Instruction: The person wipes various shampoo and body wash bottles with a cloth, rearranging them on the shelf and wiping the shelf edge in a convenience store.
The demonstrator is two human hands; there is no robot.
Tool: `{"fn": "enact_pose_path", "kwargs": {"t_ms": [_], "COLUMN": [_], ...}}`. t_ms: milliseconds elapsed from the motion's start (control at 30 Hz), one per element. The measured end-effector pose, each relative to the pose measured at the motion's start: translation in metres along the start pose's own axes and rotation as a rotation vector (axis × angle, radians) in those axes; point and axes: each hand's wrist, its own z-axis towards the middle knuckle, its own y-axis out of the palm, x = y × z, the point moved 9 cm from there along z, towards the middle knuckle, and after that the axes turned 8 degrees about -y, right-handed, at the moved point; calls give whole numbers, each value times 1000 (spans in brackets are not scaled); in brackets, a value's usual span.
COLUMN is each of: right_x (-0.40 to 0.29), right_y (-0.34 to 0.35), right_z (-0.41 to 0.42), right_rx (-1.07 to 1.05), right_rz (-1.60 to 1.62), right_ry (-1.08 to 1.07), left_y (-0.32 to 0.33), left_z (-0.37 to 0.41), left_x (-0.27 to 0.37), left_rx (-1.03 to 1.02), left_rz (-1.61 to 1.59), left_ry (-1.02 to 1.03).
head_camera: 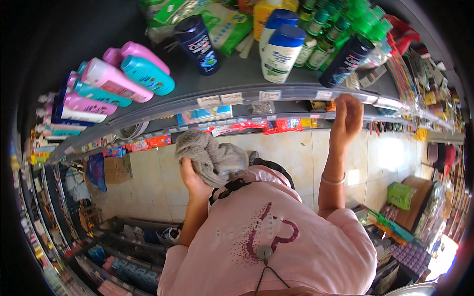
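A crumpled grey towel is bunched in my left hand, low in front of the shelf. My right hand is raised at the shelf's front lip, fingers loosely bent, with nothing visible in it. Just above it, a dark blue Clear shampoo bottle leans on the shelf board. Another dark Clear bottle stands farther left. Between them is a white bottle with a blue cap, a similar bottle behind it. Whether my right fingertips touch the lip is blurred.
Pink and teal bottles are grouped at the shelf's left. Green bottles crowd behind on the right. A lower shelf holds red packets. A cardboard box sits on the tiled floor; shelving runs behind me.
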Motion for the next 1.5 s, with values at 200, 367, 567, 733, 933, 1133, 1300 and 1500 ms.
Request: {"fn": "enact_pose_path", "kwargs": {"t_ms": [200, 367, 567, 733, 933, 1133, 1300, 1500], "right_x": [-104, -101, -61, -66, -72, -45, -34, -33], "right_y": [128, 220, 292, 259, 146, 77, 33, 21], "right_z": [-25, -14, 2, -11, -62, -81, -93, -92], "right_rx": [-549, -522, -449, -363, -243, -77, 71, -13], "right_rz": [123, 101, 24, 177, 449, 323, 238, 225], "right_ry": [-229, -229, -218, 22, 178, 327, 387, 360], "left_y": [-3, -2, 3, 1, 67, 132, 147, 163], "left_z": [9, 10, 5, 8, 33, 95, 118, 190], "left_x": [-11, 0, 17, 24, 81, 87, 61, 53], "left_rx": [-1, 4, 28, -9, -134, -1, -42, 98], "left_rz": [-133, -229, -247, -311, -57, 1512, 1790, 1798], "left_ry": [-91, -145, -270, -293, -5, 711, 663, 583]}}
